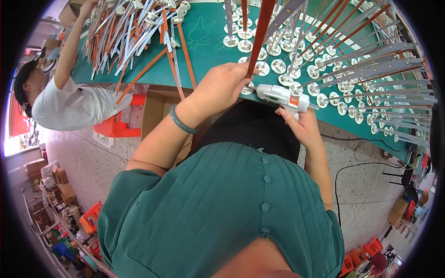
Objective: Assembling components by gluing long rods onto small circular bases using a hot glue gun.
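Note:
My left hand (220,90) has its thumb and fingers closed on the lower end of an LED strip (261,32), which stands up with its brown-orange back in view. Just below those fingers sits a white round base (246,91) near the table's front edge, partly hidden by the hand. In my right hand (303,129) is a white hot glue gun (278,95) with an orange trigger. Its nozzle points left and reaches the base beneath the strip; whether they touch is hard to see. A glue stick (314,106) sticks out of the gun's rear.
Rows of white bases (313,72) with upright strips crowd the green table (204,55) to the right. A pile of loose strips (130,34) lies at left, near a co-worker (69,102). Below are a cardboard box (160,109), a red stool (118,127) and a black cable (347,138).

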`<state>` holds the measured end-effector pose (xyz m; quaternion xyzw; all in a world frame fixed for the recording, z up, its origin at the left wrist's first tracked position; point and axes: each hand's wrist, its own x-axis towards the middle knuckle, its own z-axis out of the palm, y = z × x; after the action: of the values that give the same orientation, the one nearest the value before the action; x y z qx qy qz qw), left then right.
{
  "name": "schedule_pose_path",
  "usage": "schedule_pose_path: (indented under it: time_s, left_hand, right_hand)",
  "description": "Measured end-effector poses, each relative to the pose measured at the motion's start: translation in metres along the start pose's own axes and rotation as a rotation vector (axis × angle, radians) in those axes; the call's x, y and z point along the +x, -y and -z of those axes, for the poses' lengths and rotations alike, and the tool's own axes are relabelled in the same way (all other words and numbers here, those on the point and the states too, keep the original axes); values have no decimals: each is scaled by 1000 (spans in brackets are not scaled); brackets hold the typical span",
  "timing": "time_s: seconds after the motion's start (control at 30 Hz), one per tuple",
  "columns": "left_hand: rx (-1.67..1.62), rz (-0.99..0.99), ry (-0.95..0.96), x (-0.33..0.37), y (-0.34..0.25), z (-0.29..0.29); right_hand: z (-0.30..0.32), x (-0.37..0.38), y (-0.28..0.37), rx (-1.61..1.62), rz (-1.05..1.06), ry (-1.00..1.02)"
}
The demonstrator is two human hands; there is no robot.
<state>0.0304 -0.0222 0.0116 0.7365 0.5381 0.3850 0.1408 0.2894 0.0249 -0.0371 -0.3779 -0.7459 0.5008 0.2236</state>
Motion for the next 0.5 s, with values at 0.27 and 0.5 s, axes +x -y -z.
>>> schedule_pose_path:
  time_s: [0.27, 0.5]
  left_hand:
    - [14, 4, 2, -4, 0, -2]
    - [12, -13, 5, -3, -1, -1]
  right_hand:
    - [-2, 2, 9, -96, -3, -12]
    - [-2, -1, 4, -124, 38, -18]
